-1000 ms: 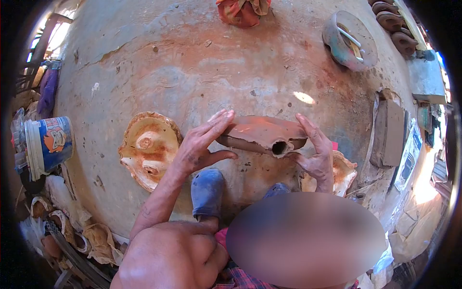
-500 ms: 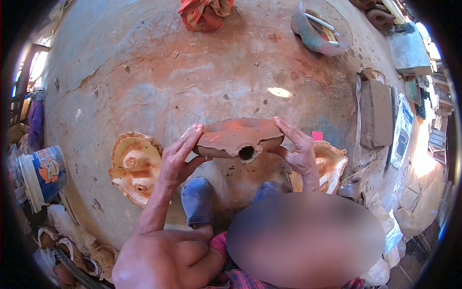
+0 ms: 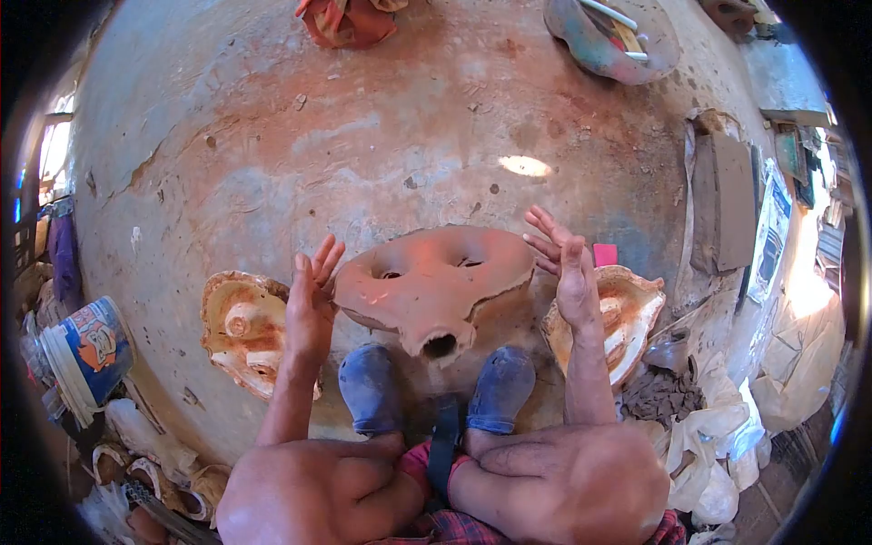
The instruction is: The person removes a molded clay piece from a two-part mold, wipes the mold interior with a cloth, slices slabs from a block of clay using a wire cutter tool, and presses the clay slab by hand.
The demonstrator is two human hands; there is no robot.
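Observation:
A reddish-brown clay piece (image 3: 427, 282) lies in front of the feet, its top face showing two hollows with holes and a round open spout toward me. My left hand (image 3: 313, 295) is beside its left edge, fingers apart and holding nothing. At the right edge my right hand (image 3: 565, 268) is raised with spread fingers, also holding nothing. Whether either hand still touches the clay is hard to tell. One pale, stained mould half (image 3: 238, 318) rests on the floor beyond my left hand. Partly behind my right forearm is another mould half (image 3: 627, 318).
Blue shoes (image 3: 371, 389) stand just below the clay piece. A bucket (image 3: 91, 350) lies tilted at the left. Clay blocks (image 3: 724, 204) and plastic sheets line the right side. Farther off are a basin (image 3: 609, 50) with sticks and a red cloth bundle (image 3: 345, 23).
The clay piece has gone from being held on edge between both hands to lying with its hollowed face up. Both hands have let go and opened; the view has shifted.

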